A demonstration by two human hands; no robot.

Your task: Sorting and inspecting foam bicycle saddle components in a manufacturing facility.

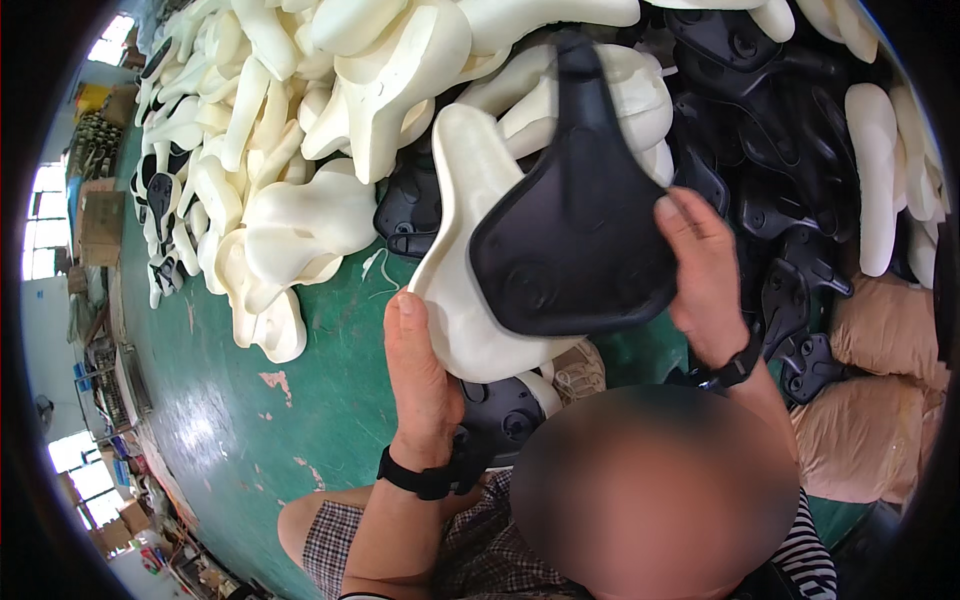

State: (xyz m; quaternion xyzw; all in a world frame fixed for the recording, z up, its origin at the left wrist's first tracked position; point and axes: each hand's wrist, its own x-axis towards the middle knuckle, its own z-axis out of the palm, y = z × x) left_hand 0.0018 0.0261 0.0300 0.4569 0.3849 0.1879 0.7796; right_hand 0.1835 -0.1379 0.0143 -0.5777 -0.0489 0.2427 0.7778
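My left hand (pixel 415 365) grips the near left edge of a cream foam saddle pad (pixel 462 190), its thumb up along the side. Held over that pad is a black plastic saddle base (pixel 580 220), its narrow nose pointing away from me. My right hand (pixel 708 270) grasps the base by its right edge. The base covers the right part of the pad, and I cannot tell whether the two touch. Below them, near my lap, lies another black saddle base (pixel 500 418) with a cream rim beside it.
A heap of cream foam saddle pads (pixel 310 215) spreads over the green floor (pixel 230 400) at the far left. Black saddle bases (pixel 780 140) are piled at the far right. Brown wrapped bundles (pixel 860 430) lie to my right. A shoe (pixel 578 372) shows below the held pad.
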